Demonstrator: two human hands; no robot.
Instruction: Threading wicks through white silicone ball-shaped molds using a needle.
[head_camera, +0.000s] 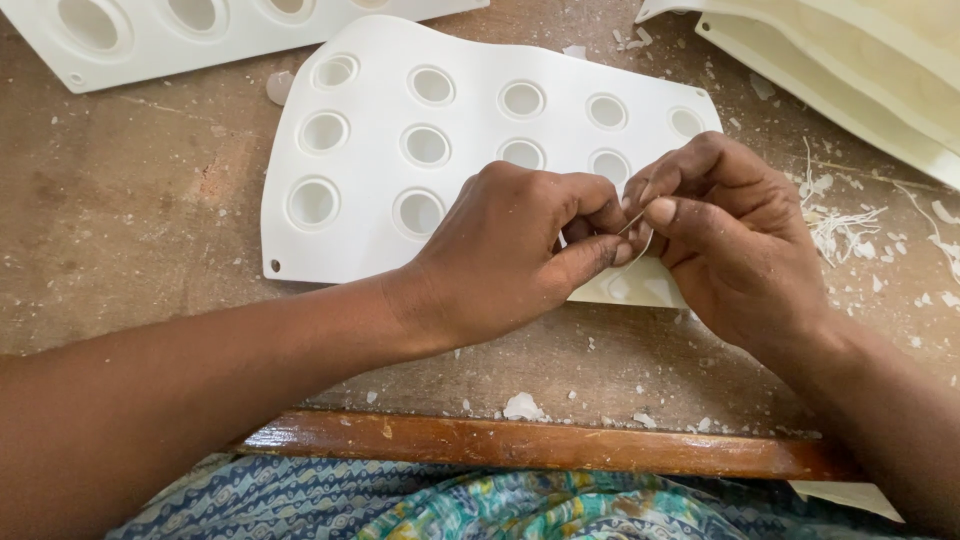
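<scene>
As it is too slight to grip otherwise, a thin pale wick (632, 226) is pinched between left hand (510, 255) and right hand (735, 240) above the near right of the white round-celled silicone mould (380, 90).

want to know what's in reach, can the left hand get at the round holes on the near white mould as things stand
Probably yes. The left hand lies right over the white mould, its open holes just beside the fingers, nothing between. But both hands pinch a thin wick now.

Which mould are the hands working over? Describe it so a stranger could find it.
On the brown table, it is the white mould with round cavities lying at centre. Unlike the moulds at the top corners, it sits under the left hand and right hand.
</scene>
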